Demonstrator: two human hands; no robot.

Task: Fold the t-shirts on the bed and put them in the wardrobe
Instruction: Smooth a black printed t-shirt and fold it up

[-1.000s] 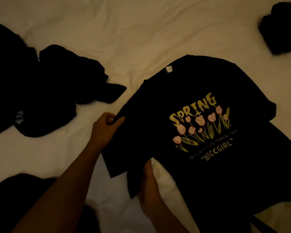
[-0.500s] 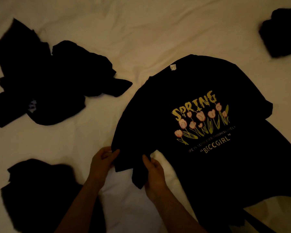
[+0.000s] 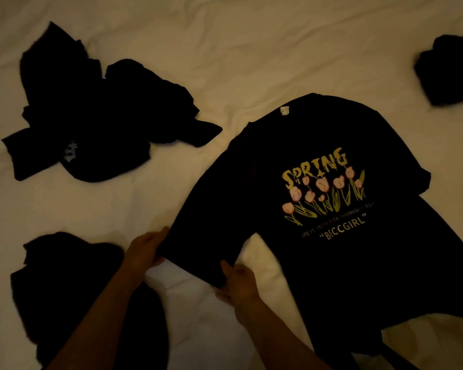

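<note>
- Head view: a black t-shirt (image 3: 292, 161) with a "SPRING" tulip print lies face up on the bed (image 3: 251, 49), spread ahead of and to the right of both hands.
- Left hand (image 3: 145, 249): grips the outer corner of the near sleeve (image 3: 203, 247), fingers tucked under the cloth edge.
- Right hand (image 3: 238, 284): pinches the lower corner of the same sleeve hem, thumb on top of the fabric. The two hands are apart, one at each end of the hem.
- Key relation: the shirt's long axis runs diagonally, from the collar tag (image 3: 284, 110) far ahead of the hands to the hem near the right forearm. The held sleeve is the part of the shirt nearest the hands; the shirt body lies directly beyond it, toward the print.
- Judgement: the step in hand is the first fold. The sleeve would be carried away from the hands, across the body toward the print. The right hand is nearer the shirt body and would likely act as the pivot.
- Other dark garments: a crumpled pile (image 3: 96, 124) well ahead of the left hand, a heap (image 3: 70, 284) just beside the left forearm, and a bundle (image 3: 449, 70) far ahead of the right hand. Whether any are folded cannot be told.
- No wardrobe is in view.
</note>
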